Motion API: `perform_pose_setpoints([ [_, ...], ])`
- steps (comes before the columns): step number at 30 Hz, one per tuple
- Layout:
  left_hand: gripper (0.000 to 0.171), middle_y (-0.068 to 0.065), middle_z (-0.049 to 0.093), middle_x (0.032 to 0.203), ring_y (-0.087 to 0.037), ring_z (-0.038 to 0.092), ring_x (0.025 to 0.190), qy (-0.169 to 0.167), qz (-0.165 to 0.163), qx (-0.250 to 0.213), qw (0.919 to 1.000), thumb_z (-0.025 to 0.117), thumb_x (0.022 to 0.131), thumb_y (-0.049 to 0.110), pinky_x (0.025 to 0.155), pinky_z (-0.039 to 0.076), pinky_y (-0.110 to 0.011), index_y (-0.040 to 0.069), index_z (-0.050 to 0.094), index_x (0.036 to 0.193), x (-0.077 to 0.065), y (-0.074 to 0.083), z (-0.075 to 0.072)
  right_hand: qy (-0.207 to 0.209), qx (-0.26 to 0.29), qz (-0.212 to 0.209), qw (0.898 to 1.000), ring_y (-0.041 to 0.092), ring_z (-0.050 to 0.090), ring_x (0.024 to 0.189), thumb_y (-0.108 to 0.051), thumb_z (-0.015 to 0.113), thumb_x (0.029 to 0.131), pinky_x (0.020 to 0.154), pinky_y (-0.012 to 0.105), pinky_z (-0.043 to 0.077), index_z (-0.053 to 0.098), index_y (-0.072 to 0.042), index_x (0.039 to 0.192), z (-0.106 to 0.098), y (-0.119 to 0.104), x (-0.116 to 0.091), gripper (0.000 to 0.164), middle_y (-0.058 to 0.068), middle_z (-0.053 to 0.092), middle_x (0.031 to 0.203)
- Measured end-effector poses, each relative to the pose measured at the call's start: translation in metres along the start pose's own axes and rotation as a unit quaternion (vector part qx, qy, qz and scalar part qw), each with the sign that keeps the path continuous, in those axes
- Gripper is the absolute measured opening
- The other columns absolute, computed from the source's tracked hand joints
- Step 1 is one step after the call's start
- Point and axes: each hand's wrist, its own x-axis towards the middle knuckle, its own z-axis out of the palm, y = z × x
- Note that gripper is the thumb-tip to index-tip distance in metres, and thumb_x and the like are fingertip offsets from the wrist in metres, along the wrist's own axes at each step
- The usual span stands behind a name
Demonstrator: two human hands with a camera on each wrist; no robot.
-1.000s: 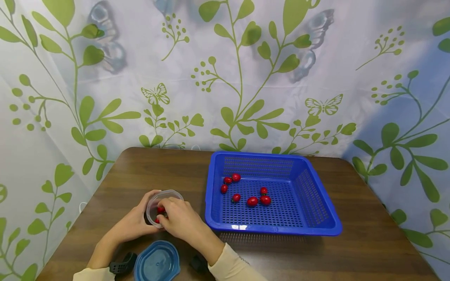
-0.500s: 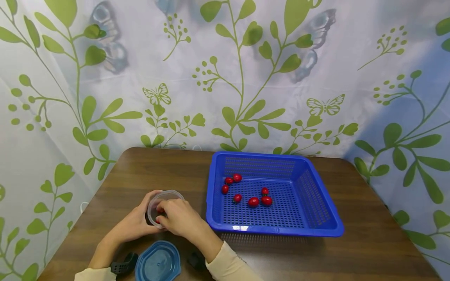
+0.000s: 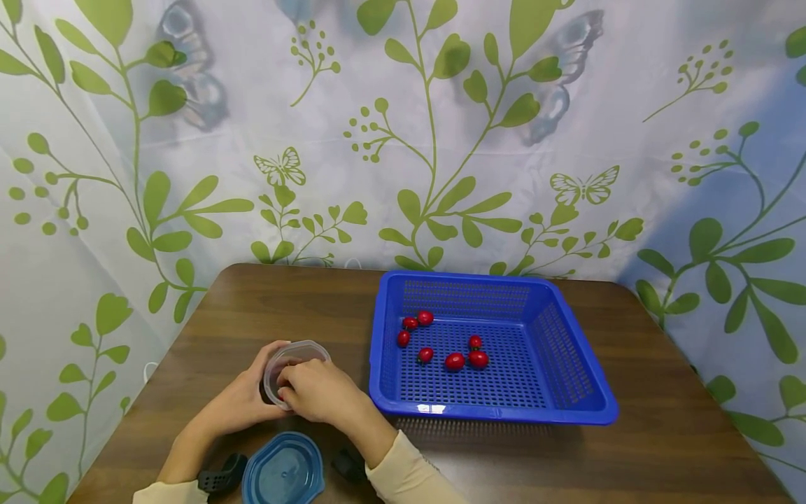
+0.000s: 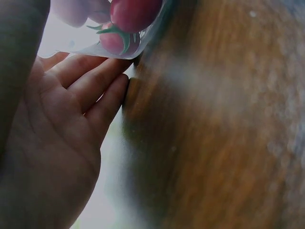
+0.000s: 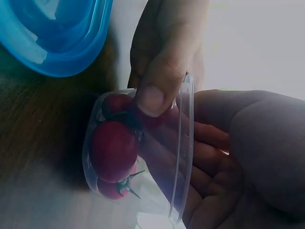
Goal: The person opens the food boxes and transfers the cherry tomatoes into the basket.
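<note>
My left hand (image 3: 241,402) grips a clear plastic tub (image 3: 274,369), its thumb (image 5: 153,99) against the outside wall. The tub stands on the table left of the basket, and several red cherry tomatoes (image 5: 113,151) with green stems lie inside. Through the mouth of the tub reaches my right hand (image 3: 324,393), its curled fingers seeming to pinch a cherry tomato (image 5: 155,119). Those fingertips are partly hidden by the left thumb and blurred through the plastic. In the left wrist view, cherry tomatoes (image 4: 135,13) show above the left fingers.
A blue perforated basket (image 3: 491,413) with several cherry tomatoes (image 3: 455,362) stands right of the tub. A blue lid (image 3: 283,470) lies near the front edge, between the forearms. Behind the brown table (image 3: 302,294) hangs a leaf-patterned cloth (image 3: 315,140).
My right hand has sunk deeper into the tub, and less red shows beneath its fingers. The left hand keeps its grip. The basket and lid have stayed put.
</note>
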Motion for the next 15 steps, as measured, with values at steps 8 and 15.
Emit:
perform_pose_setpoints([
  [8,0.104,-0.013,0.061,0.135,-0.005,0.06,0.107,0.002,0.002,0.005,1.0,0.091,0.077,0.026,0.089,0.051,-0.022,0.017,0.025,0.157,0.0003,-0.0021,-0.0006,-0.026,-0.02,0.028,0.999,0.007,0.06,0.075,-0.029,0.057,0.103,0.069,0.027,0.051,0.075,-0.031,0.102,-0.0004,-0.0047,0.0016,0.018,-0.015,0.062,0.08],
  [15,0.104,-0.013,0.061,0.133,-0.005,0.061,0.104,0.0,0.002,-0.002,1.0,0.091,0.078,0.024,0.087,0.052,-0.023,0.018,0.025,0.157,0.0002,-0.003,-0.0009,-0.042,-0.019,0.027,0.999,0.009,0.065,0.084,-0.031,0.056,0.104,0.072,0.028,0.054,0.074,-0.032,0.109,-0.0012,-0.003,0.0022,0.019,-0.015,0.067,0.089],
])
